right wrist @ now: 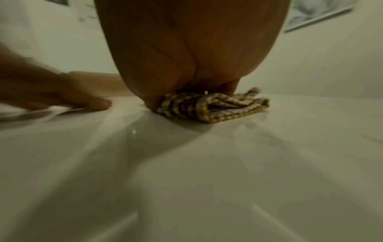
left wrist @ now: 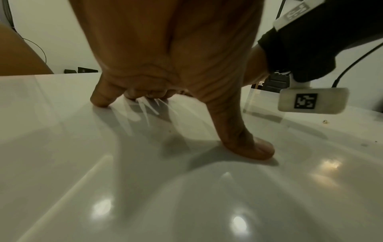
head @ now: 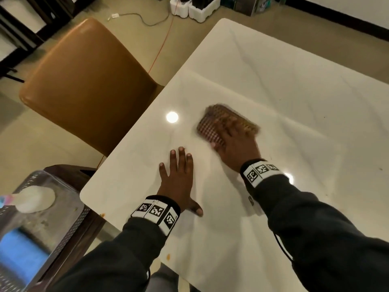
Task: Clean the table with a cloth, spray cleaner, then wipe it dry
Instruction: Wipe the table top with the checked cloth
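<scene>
A folded checkered cloth (head: 212, 123) (right wrist: 213, 108), brown and yellow, lies on the glossy white table (head: 294, 98) near its middle. My right hand (head: 235, 142) presses flat on the cloth with straight fingers; the cloth and hand are blurred by motion. My left hand (head: 179, 175) rests flat on the table to the left of it, fingers spread, thumb (left wrist: 254, 147) out to the side, holding nothing. In the right wrist view the cloth sticks out from under my right hand (right wrist: 192, 65). No spray bottle is clearly in view.
A tan padded chair (head: 84, 81) stands off the table's left edge. A perforated bin (head: 37, 207) with a white object and something blue sits at lower left. Small orange spots (head: 167, 257) mark the table's near edge. Cables and white boxes (head: 193, 7) lie on the floor beyond.
</scene>
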